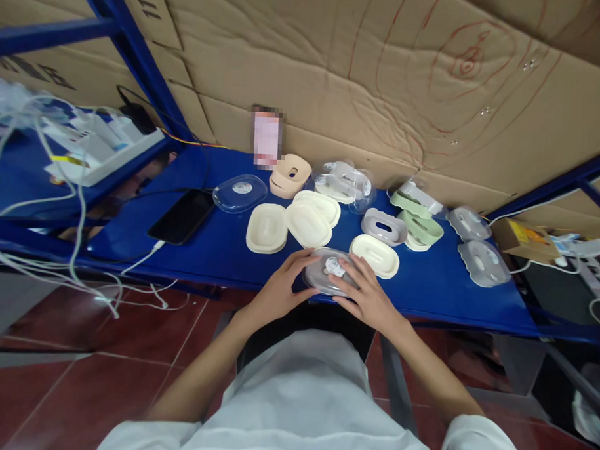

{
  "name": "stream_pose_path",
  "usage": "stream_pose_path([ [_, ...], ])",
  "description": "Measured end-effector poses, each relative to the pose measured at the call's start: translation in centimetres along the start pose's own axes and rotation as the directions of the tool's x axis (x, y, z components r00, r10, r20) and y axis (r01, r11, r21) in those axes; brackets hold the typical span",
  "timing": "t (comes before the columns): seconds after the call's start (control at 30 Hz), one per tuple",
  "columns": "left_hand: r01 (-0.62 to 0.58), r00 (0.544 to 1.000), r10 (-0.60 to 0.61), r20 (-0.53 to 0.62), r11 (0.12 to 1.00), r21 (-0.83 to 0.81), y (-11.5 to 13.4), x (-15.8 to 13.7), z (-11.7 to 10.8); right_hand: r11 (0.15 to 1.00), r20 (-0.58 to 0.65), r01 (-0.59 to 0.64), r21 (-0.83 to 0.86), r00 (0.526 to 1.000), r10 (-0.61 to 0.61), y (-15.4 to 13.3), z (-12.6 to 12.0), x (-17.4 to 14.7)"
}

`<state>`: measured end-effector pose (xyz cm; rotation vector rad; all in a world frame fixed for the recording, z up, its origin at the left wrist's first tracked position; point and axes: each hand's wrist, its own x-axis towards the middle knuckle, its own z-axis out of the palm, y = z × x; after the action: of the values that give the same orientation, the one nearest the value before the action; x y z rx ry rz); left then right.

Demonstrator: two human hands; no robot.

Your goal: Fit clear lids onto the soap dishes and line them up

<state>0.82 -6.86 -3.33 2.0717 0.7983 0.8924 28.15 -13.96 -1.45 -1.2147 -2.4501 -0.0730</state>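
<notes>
Clear plastic oval case [318,269] with a round white label [334,265] on its upward face, held between a person's two bare hands at the near edge of a blue tabletop [220,248]. The person's left hand [288,283] is partly open in a C shape around the case's left end, thumb along the near rim and fingers at the far rim. The right hand [369,293] holds the other end, its fingers parted and bent over the top, hiding much of that side. Whether the underside touches the tabletop cannot be told.

Judging by its thin, glossy look, the case should be light and fairly stiff, a little slippery, and liable to crack or dent if pressed hard in the middle. The rounded ends and rim look the best places to take hold. Its long axis seems to run left to right across the person's body, with neither end marked as a front; the lettering on the label is too small to read.

Just beyond lie a shallow cream-coloured oval dish [374,256], to the right, and a pale grey oval plastic holder with a slot [369,225] behind that dish.
</notes>
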Motion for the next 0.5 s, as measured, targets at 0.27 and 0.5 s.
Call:
stream_pose_path([
  [0.27,-0.03,1.0,0.03,0.003,0.999,-0.026,0.1,0.1,0.0,0.999,-0.121,0.042,0.002,0.992,-0.041,-0.1,0.5,-0.9],
  [0.5,-0.025,0.999,0.021,-0.034,0.992,-0.124,0.3,-0.1,0.0,0.902,-0.554,-0.422,-0.095,0.775,0.304,4.8,-4.3,-5.4],
])
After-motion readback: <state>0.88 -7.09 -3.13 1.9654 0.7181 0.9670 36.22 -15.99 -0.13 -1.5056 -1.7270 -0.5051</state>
